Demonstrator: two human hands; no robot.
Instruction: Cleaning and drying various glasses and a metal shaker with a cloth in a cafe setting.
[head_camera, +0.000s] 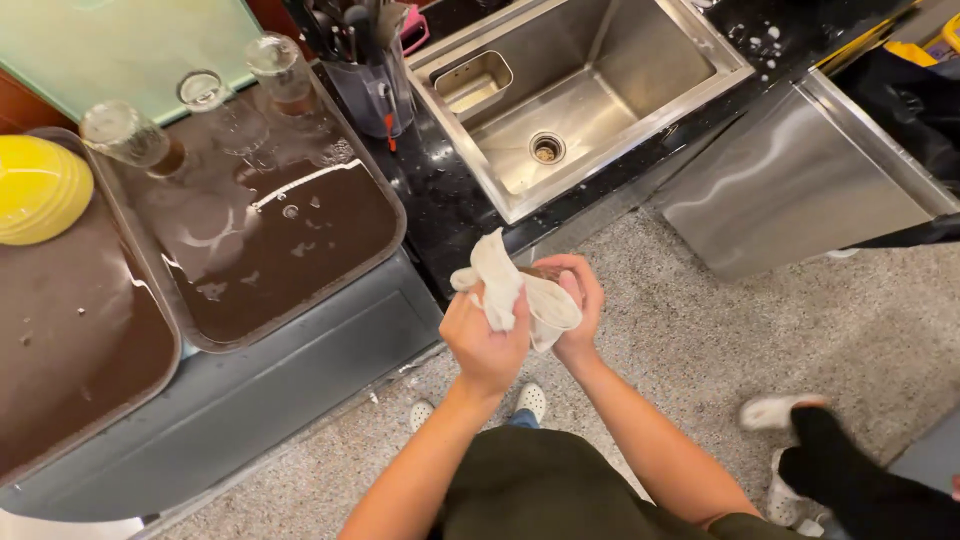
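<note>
Here, both hands wrapped around white cloth, near sink

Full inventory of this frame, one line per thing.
cloth: 1, white, in both hands
glass: 1, clear, wrapped in cloth
upturned glasses: 3, clear, far end of middle tray
trays: 2, brown, wet, left counter
bowl: 1, yellow, left tray
sink: 1, steel, top centre
utensil holder: 1, left of sink
floor: speckled grey
other person's leg and shoe: bottom right
left hand: grips cloth
right hand: holds glass
</note>
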